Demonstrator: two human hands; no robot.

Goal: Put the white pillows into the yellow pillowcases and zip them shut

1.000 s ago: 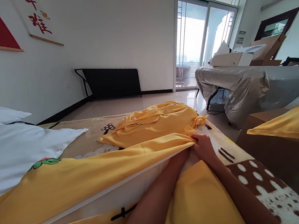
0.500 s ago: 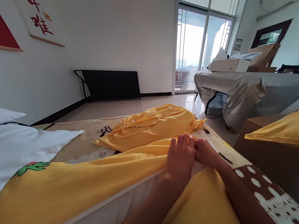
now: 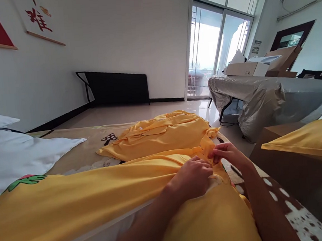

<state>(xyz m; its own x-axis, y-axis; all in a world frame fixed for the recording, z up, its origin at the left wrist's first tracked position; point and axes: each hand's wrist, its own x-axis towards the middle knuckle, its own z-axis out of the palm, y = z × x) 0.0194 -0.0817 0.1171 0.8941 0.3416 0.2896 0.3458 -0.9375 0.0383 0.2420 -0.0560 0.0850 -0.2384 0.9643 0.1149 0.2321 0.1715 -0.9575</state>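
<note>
A yellow duvet cover [image 3: 99, 192] stretches across the bed, with a strip of white filling [image 3: 111, 234] showing along its open edge. My left hand [image 3: 194, 175] is closed on a gathered part of the cover near its right end. Just right of it, my right hand [image 3: 226, 154] pinches a fold of the same yellow cloth. Both hands are close together, and the fingertips are partly hidden in the fabric. Beyond them lies a crumpled heap of yellow cloth [image 3: 156, 135].
White pillows [image 3: 27, 153] lie at the left on a patterned bed blanket [image 3: 275, 197]. At the right, yellow fabric [image 3: 304, 139] rests over a cardboard box [image 3: 275, 156]. Farther back stand a plastic-covered table [image 3: 264, 90] and a black folded panel [image 3: 116, 87] against the wall.
My hands have moved slightly apart, the left one lower and the right one rightward with its fingers loosened into a pinch. The cover has bunched up between them, and less white filling shows.
</note>
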